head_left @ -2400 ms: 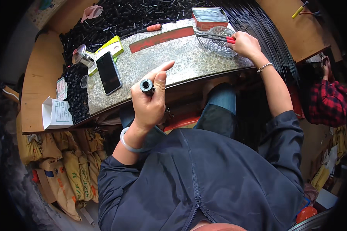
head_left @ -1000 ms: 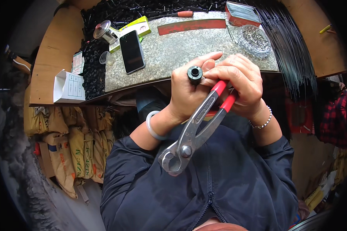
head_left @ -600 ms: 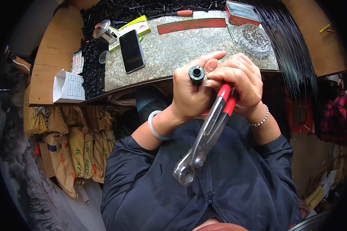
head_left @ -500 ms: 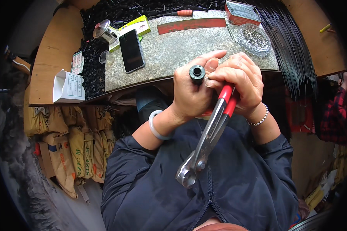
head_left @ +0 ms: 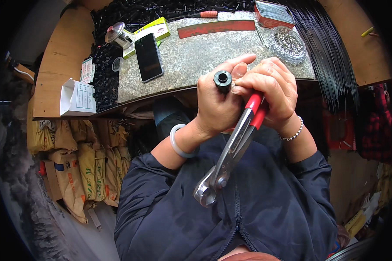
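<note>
My left hand (head_left: 215, 104) is closed round a black hollow cylindrical part (head_left: 222, 79), its round open end facing up. Red-handled pliers (head_left: 231, 158) are tucked in my right hand (head_left: 270, 89), with the metal jaws hanging down in front of my jacket. The thumb and forefinger of that same hand pinch together beside the black part. A tiny light-coloured piece seems to show at those fingertips, too small to name. Both hands meet just over the near edge of the workbench.
A grey stone-like slab (head_left: 183, 65) carries a phone (head_left: 149, 58), a red strip (head_left: 217, 29) and a glass dish (head_left: 287, 45) of small metal pieces. Black rods (head_left: 331, 56) overhang the right edge. A white carton (head_left: 78, 98) stands left; sacks (head_left: 69, 182) lie below.
The pliers' jaws have swung slightly left and up, and the black part has risen a touch. Both hands keep their grip. At far right, a person in a checked sleeve has shifted.
</note>
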Demonstrator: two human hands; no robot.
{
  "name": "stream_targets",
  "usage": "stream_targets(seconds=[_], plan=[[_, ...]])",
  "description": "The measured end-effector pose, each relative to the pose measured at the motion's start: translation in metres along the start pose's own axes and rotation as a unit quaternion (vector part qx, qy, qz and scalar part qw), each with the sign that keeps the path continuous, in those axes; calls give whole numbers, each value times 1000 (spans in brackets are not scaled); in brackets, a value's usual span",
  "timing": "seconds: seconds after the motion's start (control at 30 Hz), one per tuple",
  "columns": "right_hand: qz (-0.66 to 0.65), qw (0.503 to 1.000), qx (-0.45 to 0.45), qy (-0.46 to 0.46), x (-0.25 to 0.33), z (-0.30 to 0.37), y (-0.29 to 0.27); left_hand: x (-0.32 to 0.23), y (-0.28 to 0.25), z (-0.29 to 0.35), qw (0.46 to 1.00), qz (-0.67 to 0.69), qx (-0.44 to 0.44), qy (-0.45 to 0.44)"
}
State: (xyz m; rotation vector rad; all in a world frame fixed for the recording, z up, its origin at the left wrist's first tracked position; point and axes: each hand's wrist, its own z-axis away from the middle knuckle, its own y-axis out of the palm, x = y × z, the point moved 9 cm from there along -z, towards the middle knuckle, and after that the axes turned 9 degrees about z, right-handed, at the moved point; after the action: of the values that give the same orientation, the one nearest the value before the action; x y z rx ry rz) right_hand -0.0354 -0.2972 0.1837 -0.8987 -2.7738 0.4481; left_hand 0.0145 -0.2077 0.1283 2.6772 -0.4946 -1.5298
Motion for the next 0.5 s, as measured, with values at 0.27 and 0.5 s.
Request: stream_targets(seconds=[0.27, 0.5], plan=[[-7, 1000, 3, 6, 0, -1, 0, 4, -1, 0, 1000, 19, -6, -11], [-7, 1000, 6, 12, -2, -2, 1, 3, -2, -1, 1000, 24, -7, -17]])
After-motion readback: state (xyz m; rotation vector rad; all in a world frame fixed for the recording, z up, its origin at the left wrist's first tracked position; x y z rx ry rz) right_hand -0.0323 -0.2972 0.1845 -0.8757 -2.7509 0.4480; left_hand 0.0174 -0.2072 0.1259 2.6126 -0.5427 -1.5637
